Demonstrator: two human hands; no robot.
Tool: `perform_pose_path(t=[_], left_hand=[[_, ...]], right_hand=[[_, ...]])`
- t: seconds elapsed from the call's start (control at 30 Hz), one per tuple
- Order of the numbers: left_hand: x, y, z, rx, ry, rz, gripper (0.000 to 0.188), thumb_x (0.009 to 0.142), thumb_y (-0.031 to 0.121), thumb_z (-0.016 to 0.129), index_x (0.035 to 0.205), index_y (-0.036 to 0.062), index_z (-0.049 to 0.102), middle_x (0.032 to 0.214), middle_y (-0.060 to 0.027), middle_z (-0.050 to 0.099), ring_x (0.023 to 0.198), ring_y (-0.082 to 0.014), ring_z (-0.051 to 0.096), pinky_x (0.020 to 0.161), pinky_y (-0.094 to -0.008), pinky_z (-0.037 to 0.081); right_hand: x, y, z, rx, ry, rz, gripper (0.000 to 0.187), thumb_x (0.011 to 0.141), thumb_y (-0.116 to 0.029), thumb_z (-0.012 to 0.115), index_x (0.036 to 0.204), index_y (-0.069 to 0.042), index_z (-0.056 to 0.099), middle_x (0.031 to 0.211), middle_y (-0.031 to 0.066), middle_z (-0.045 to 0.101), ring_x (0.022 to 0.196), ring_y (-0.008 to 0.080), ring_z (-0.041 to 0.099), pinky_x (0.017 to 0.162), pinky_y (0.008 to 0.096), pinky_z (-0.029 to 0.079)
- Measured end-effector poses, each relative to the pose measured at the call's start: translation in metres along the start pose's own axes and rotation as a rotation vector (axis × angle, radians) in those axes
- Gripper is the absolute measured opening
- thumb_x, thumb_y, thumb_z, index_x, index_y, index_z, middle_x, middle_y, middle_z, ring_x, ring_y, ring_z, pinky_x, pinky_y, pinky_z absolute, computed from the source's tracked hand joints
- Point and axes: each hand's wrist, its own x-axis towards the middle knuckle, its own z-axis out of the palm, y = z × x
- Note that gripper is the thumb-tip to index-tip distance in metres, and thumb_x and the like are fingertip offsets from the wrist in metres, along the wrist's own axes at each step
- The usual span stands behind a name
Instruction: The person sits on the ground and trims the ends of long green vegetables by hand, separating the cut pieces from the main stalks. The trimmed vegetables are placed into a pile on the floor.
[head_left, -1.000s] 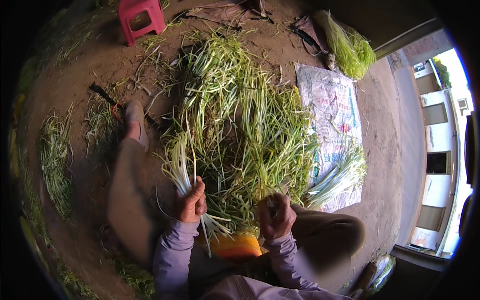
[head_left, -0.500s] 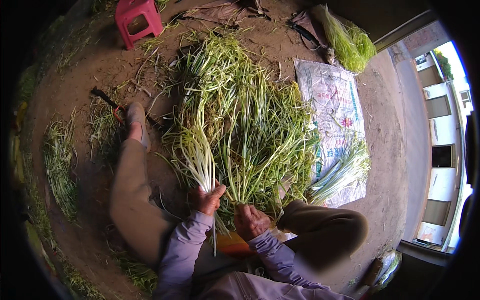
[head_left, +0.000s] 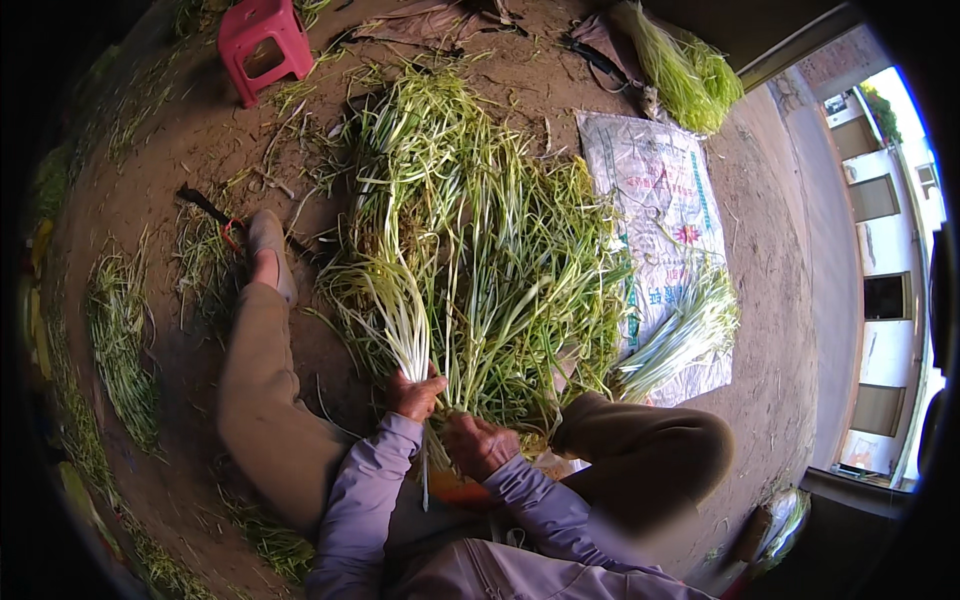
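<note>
Your left hand [head_left: 415, 393] (thumb rightward) clasps a pale bunch [head_left: 408, 325]; beside it, your right hand [head_left: 482, 445] pinches stalks [head_left: 449, 365] at the near edge of the green heap [head_left: 530, 240]. Rightward lie a white sack [head_left: 650, 180], then soil [head_left: 765, 240].

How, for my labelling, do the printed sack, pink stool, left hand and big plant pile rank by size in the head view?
1. Plant pile
2. Printed sack, partly covered
3. Pink stool
4. Left hand, though nearer the camera

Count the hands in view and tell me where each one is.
2: the left hand grips a white-stemmed bunch at lower centre; the right hand is just right of it and lower, at the near edge of the green heap. No other shows.
</note>
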Motion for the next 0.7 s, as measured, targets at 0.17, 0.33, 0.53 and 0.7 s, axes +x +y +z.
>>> perform_pose_path(t=[0.17,0.33,0.53,0.7], left_hand=[[-0.012,0.012,0.0,-0.104,-0.012,-0.001,0.03,0.064,-0.004,0.065,0.085,0.0105,0.051,0.068,0.0026,0.049,0.039,-0.0056,0.037,0.031,-0.0198,0.027],[-0.016,0.014,0.0,-0.131,-0.06,0.046,0.036,0.064,-0.005,0.068,0.092,0.0116,0.051,0.069,0.0035,0.052,0.036,-0.0039,0.036,0.03,-0.0187,0.026],[-0.022,0.017,0.006,-0.106,-0.059,0.041,0.032,0.065,-0.004,0.065,0.091,0.0094,0.051,0.068,0.0022,0.05,0.04,-0.0046,0.039,0.031,-0.0195,0.027],[-0.024,0.02,0.006,-0.191,-0.02,-0.051,0.032,0.065,-0.005,0.066,0.09,0.0102,0.051,0.069,0.0024,0.052,0.037,-0.0048,0.036,0.031,-0.0203,0.024]], right_hand=[[0.015,0.002,-0.017,0.153,0.238,0.141,0.017,0.076,-0.01,0.057,0.092,-0.008,0.053,0.068,0.013,0.06,0.055,0.0301,0.059,0.049,0.0366,0.047],[0.027,0.014,-0.002,0.377,0.099,0.35,0.024,0.076,-0.02,0.063,0.088,-0.001,0.055,0.066,0.0123,0.059,0.057,0.0211,0.058,0.049,0.0294,0.043],[0.023,0.028,0.03,0.971,-0.006,0.671,0.023,0.08,-0.024,0.06,0.08,-0.001,0.058,0.067,0.0057,0.059,0.057,0.0119,0.052,0.053,0.0271,0.041],[0.021,0.013,0.016,1.181,0.119,0.758,0.017,0.08,-0.014,0.061,0.086,0.002,0.059,0.07,-0.0001,0.058,0.061,0.0061,0.049,0.053,0.0219,0.039]])
